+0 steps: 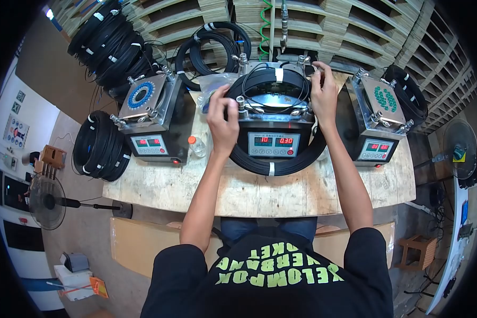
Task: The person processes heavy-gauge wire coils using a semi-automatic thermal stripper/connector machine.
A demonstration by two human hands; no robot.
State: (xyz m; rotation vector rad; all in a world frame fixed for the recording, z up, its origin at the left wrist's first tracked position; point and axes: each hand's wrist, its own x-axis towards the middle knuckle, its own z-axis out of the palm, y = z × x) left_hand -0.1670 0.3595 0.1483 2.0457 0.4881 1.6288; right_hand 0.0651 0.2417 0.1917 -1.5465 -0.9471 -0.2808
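Observation:
A large coil of black cable (273,170) hangs around the middle machine (274,123), whose red display is lit and whose metal top is partly covered by the coil. My left hand (223,117) is at the machine's left side, beside the coil, fingers bent and apart. On the other side, my right hand (324,95) is raised by the coil's upper right edge with its fingers curled; whether it grips anything there cannot be made out. White tape bands wrap the coil at its top and bottom.
Similar machines stand left (141,103) and right (385,100), holding blue and green parts. An orange-capped bottle (196,146) is on the wooden table (159,193). Black coils (102,146) are stacked at left. Fans stand on both sides; wooden pallets rise behind.

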